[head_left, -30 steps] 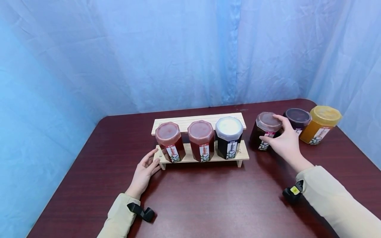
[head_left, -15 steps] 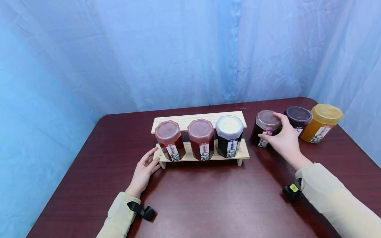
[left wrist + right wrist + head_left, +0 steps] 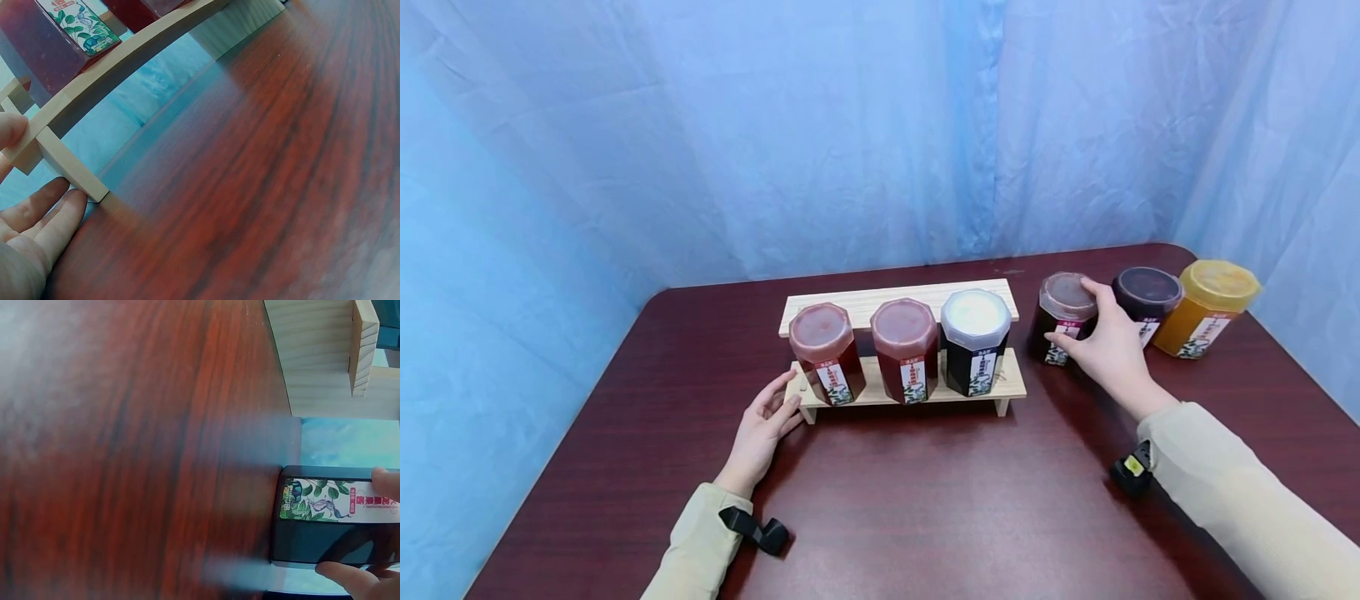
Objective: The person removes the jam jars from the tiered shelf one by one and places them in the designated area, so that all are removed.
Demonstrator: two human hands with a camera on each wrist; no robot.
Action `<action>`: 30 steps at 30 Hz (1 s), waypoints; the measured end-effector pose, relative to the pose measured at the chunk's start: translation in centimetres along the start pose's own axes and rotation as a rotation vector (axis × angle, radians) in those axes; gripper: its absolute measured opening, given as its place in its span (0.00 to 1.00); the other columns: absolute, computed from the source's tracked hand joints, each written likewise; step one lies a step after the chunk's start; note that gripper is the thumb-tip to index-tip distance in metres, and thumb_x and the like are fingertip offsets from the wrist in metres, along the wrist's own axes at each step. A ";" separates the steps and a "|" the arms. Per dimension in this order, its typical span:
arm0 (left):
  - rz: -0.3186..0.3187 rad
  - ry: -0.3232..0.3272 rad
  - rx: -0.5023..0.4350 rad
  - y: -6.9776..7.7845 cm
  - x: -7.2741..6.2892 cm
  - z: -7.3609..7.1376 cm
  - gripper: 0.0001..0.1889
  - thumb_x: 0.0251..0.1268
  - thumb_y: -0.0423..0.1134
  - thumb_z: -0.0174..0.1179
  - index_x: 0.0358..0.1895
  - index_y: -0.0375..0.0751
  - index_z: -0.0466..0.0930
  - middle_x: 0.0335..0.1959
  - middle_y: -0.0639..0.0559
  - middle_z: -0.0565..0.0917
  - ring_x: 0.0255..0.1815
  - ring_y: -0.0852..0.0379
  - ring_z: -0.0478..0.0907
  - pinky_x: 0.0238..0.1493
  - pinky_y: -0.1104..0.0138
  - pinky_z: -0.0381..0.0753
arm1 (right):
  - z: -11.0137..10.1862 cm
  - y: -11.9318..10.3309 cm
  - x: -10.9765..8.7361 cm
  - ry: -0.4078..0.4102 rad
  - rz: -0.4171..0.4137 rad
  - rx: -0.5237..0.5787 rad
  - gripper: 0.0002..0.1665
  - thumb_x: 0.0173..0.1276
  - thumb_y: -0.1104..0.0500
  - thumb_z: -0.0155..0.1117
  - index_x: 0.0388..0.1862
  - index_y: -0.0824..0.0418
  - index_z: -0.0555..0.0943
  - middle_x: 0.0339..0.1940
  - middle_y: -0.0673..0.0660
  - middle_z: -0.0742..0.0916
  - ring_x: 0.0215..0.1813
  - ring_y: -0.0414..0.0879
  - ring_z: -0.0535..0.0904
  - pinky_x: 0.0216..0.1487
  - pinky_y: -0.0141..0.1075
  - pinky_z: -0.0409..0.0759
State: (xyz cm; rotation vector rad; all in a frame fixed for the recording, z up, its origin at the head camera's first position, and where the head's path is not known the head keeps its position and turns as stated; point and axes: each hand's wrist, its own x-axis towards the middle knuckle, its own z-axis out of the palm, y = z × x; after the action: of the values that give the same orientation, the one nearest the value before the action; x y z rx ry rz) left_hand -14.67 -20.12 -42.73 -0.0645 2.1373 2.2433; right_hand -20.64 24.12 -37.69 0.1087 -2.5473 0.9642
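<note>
My left hand (image 3: 760,433) holds the left end of a two-tier wooden rack (image 3: 887,307). Its thumb lies at the lower tier's edge, while other fingers (image 3: 53,215) are beside the leg in the left wrist view. Two red jars (image 3: 823,357) and a dark jar with a white lid (image 3: 976,343) stand in a row on that lower tier. To the right of the rack, my right hand (image 3: 1112,350) grips an upright dark jar with a pink-topped label (image 3: 1067,298), thumb (image 3: 387,484) over the label and fingers on the other side. The jar's base appears to touch the tabletop.
Right of the gripped jar are a dark purple jar (image 3: 1147,287) and a yellow jar (image 3: 1206,310). All this is on a dark red wooden table (image 3: 925,500), with blue curtains (image 3: 850,142) behind and at the sides.
The right hand and its dark jar have shifted slightly left and away from me. The left hand stays at the rack's end, and the rack's jars keep their places.
</note>
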 end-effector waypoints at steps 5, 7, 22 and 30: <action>-0.001 0.004 0.007 0.0 0.0 0.0 0.25 0.70 0.30 0.50 0.70 0.39 0.61 0.63 0.34 0.69 0.48 0.68 0.77 0.49 0.70 0.78 | 0.1 0.0 -0.1 -0.010 0.015 -0.013 0.51 0.52 0.62 0.74 0.71 0.65 0.56 0.57 0.77 0.75 0.54 0.72 0.72 0.56 0.63 0.68; -0.002 0.007 0.008 -0.1 0.0 0.0 0.25 0.70 0.30 0.50 0.70 0.39 0.61 0.62 0.34 0.69 0.48 0.68 0.77 0.49 0.70 0.78 | 0.2 0.0 -0.1 -0.015 0.019 -0.017 0.51 0.53 0.61 0.73 0.72 0.64 0.55 0.56 0.78 0.75 0.53 0.73 0.73 0.54 0.63 0.69; 0.019 0.004 0.018 -0.1 0.0 0.0 0.26 0.70 0.32 0.51 0.70 0.37 0.60 0.62 0.34 0.69 0.48 0.68 0.77 0.48 0.70 0.78 | 0.2 -0.3 0.0 -0.068 0.038 -0.042 0.52 0.57 0.63 0.70 0.74 0.61 0.50 0.57 0.79 0.74 0.49 0.75 0.74 0.50 0.64 0.71; 0.036 0.006 0.022 -0.2 -0.1 0.0 0.26 0.70 0.32 0.52 0.69 0.36 0.60 0.61 0.34 0.70 0.48 0.68 0.78 0.47 0.70 0.79 | 0.1 -0.1 0.2 -0.053 0.032 -0.040 0.52 0.56 0.62 0.71 0.74 0.59 0.52 0.57 0.78 0.74 0.47 0.75 0.75 0.49 0.64 0.72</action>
State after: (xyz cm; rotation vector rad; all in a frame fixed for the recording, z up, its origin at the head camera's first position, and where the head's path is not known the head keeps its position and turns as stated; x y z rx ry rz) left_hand -14.56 -20.09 -42.90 -0.0325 2.1835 2.2411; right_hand -20.83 23.99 -37.69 0.0834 -2.6231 0.9331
